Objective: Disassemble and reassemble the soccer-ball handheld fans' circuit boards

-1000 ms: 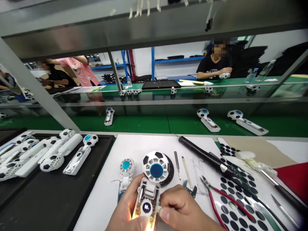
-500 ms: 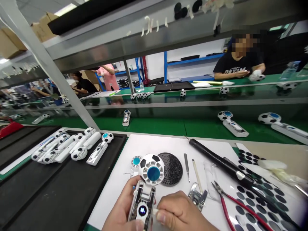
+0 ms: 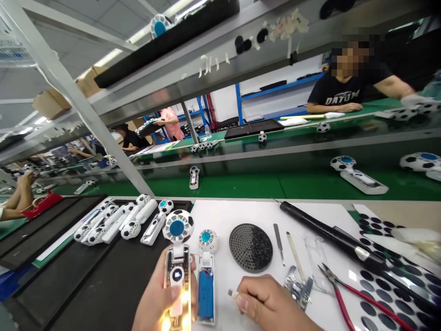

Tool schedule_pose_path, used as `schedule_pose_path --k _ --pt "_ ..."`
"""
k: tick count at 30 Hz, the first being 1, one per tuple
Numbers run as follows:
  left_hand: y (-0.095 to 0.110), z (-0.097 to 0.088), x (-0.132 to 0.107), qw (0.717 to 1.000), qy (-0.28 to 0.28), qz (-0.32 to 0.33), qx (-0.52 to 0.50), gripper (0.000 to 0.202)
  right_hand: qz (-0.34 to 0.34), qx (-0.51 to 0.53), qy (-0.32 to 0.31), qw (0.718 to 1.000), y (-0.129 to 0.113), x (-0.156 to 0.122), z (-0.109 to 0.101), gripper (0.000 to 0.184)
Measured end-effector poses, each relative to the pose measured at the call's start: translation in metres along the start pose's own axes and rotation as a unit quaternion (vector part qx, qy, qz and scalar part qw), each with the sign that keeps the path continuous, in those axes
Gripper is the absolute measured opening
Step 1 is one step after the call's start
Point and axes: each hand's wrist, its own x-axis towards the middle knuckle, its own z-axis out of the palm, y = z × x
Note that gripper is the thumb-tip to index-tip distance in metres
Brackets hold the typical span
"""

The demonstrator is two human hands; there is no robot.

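My left hand (image 3: 150, 296) is wrapped round a soccer-ball handheld fan (image 3: 178, 226), its thumb on the front below a small lit display. The see-through handle glows yellow at its lower end. Pinched between the thumb and finger of my right hand (image 3: 267, 301) is a white cable's USB plug (image 3: 231, 292), apart from the fan. Between the hands, a second fan (image 3: 206, 294) lies on the white sheet (image 3: 223, 211) with its handle uncovered and a blue battery inside. Beyond my right hand sits a round black dish (image 3: 251, 247) of small dark bits.
On the left, a black tray (image 3: 89, 280) carries several fans. To the right lie tweezers (image 3: 279, 244), a black electric screwdriver (image 3: 320, 234), red-handled pliers (image 3: 339, 294) and sheets of black discs (image 3: 382, 294). Behind runs a green conveyor (image 3: 241, 181); a co-worker (image 3: 347, 92) sits across it.
The cable plug has come away from the fan's side. My left hand has moved left with the fan, whose handle now glows. The second fan on the sheet has come into fuller view.
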Motion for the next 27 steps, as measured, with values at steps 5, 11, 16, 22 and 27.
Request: schedule_pose_path --k 5,11,16,22,27 --pt "-0.015 0.008 -0.001 1.000 -0.030 -0.004 0.003 0.060 0.014 -0.025 -0.006 1.000 0.002 -0.002 -0.002 0.054" --pt "-0.016 0.005 0.001 0.997 -0.071 -0.017 0.009 0.076 0.027 -0.066 -0.006 0.997 0.002 0.001 -0.006 0.048" --pt "-0.016 0.012 0.003 0.995 -0.093 -0.035 0.009 0.063 0.030 -0.071 0.001 0.997 0.002 0.000 -0.007 0.046" --pt "-0.017 0.019 0.001 0.992 -0.104 -0.068 0.003 0.066 0.035 -0.075 0.003 0.997 0.003 0.001 -0.008 0.044" --pt "-0.021 0.017 -0.003 0.991 -0.109 -0.073 0.006 0.066 0.035 -0.081 0.010 0.996 0.005 0.002 -0.006 0.043"
